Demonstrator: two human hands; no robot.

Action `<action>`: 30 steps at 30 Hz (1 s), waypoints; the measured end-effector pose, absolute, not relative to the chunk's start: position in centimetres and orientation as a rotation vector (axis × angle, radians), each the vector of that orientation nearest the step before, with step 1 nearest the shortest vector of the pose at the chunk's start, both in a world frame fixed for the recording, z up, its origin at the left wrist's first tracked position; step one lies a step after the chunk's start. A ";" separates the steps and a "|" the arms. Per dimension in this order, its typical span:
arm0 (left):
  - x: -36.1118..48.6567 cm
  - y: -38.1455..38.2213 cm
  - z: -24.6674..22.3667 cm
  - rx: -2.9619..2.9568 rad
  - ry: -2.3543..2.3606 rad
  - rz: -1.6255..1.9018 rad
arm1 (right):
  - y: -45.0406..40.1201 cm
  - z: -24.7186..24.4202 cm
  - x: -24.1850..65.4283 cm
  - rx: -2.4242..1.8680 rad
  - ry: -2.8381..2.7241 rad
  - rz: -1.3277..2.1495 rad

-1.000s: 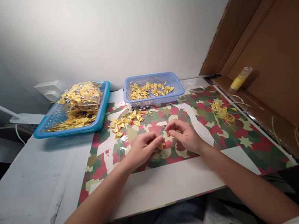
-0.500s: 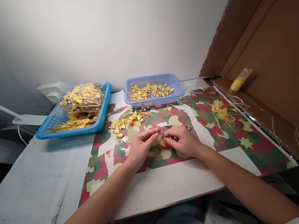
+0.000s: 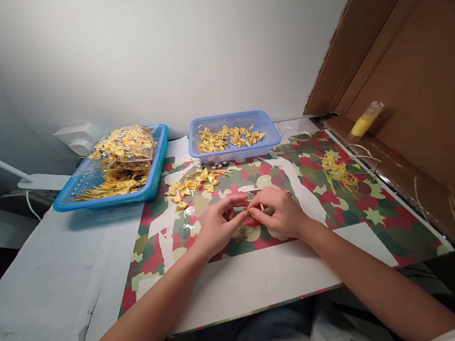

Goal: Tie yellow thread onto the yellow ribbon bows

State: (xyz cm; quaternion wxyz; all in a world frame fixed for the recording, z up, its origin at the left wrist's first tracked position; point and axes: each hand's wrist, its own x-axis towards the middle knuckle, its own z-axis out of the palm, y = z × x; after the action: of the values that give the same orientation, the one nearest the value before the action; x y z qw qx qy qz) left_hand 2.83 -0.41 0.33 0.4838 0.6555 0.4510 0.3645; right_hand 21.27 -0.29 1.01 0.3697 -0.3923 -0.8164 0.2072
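My left hand (image 3: 219, 226) and my right hand (image 3: 279, 212) meet over the patterned sheet, fingertips pinched together. Between them is something small and yellowish, mostly hidden by the fingers; I cannot make out what it is. Scissors (image 3: 253, 193) lie just behind my right hand, partly covered by it. Several yellow bows (image 3: 189, 186) with golden stems are spread behind and to the left of my hands. Small silvery beads (image 3: 219, 165) lie in front of the pale blue basket (image 3: 235, 154), which holds more yellow bows (image 3: 229, 138).
A blue basket (image 3: 151, 190) at the left holds bagged bows and stems. Yellow thread scraps (image 3: 339, 174) lie on the right. A yellow bottle (image 3: 366, 120) rests by the cardboard wall (image 3: 421, 67). A white power strip (image 3: 45, 181) is at the far left.
My hands have closed in on each other, with the fingertips now touching. The yellow piece that showed below my fingers is now mostly hidden.
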 end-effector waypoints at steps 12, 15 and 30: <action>2.9 -0.7 1.7 1.723 0.955 0.839 | -0.4 1.9 21.8 -0.870 -1.943 0.492; 3.0 -0.7 2.2 1.895 0.905 0.817 | -0.2 1.9 21.8 -0.869 -1.988 0.422; 3.2 -0.4 0.6 1.367 1.040 1.112 | 0.4 0.5 21.9 -0.985 -2.115 0.159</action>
State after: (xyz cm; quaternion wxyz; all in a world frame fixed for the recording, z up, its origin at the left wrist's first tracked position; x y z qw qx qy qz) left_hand 3.17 -0.45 0.58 0.5207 0.5703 0.4340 0.4641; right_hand 21.90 0.44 0.53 0.3909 -0.3877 -0.8325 0.0626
